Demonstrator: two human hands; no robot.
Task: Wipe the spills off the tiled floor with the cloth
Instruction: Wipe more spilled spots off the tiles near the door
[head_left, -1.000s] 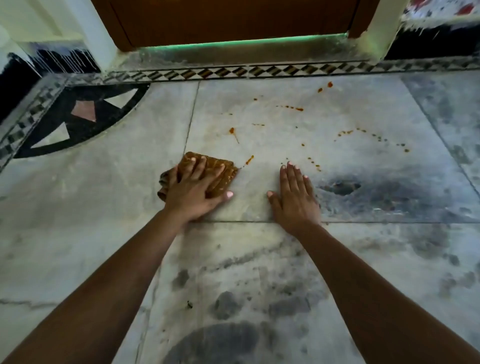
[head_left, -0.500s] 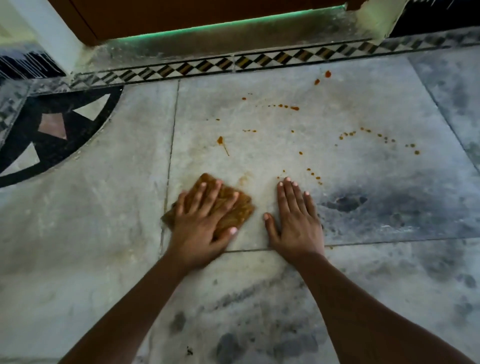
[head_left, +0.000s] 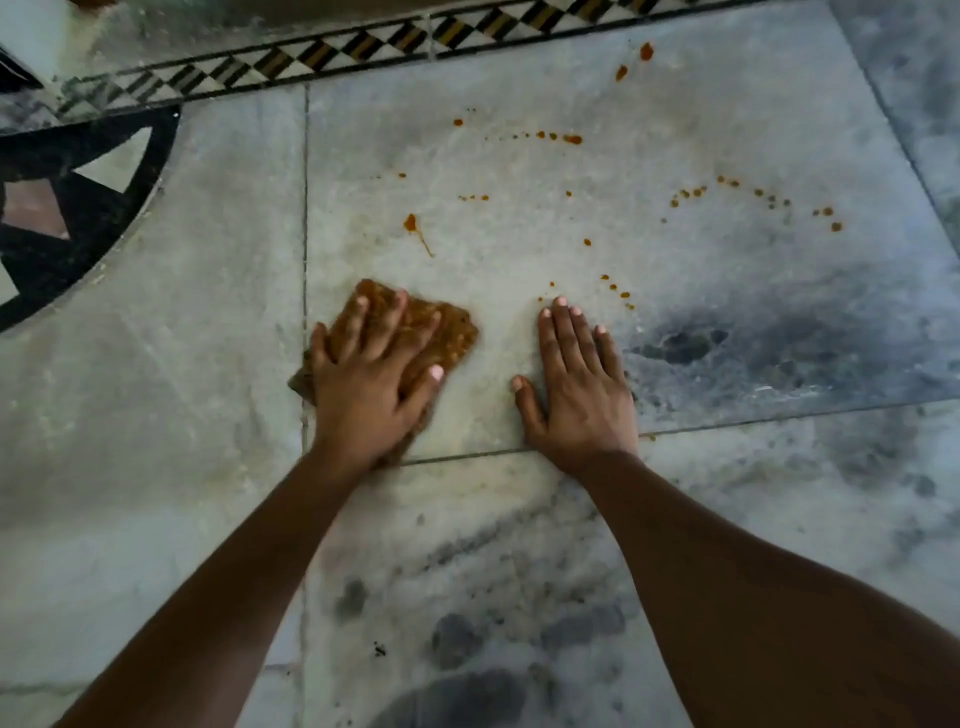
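Note:
A brown folded cloth (head_left: 447, 332) lies flat on the grey marble floor tile (head_left: 519, 249). My left hand (head_left: 371, 379) presses down on it, fingers spread over its top. My right hand (head_left: 576, 384) rests flat on the bare tile to the right of the cloth, fingers apart, holding nothing. Orange spill drops dot the tile beyond both hands: a larger blob with a tail (head_left: 413, 224), a row of dots (head_left: 558, 137), an arc of dots (head_left: 758, 197), small specks (head_left: 618, 291) just past my right fingertips, and two drops (head_left: 634, 60) near the border.
A black-and-white patterned border strip (head_left: 332, 54) runs along the far edge, with a doorstep behind it. A black curved inlay (head_left: 78, 218) fills the left. Dark grey veining (head_left: 727, 343) marks the tile on the right and the floor near me.
My left hand has pushed the cloth to the right across the tile joint, over an orange streak that no longer shows. The view has tilted down and closer. My right hand has stayed planted.

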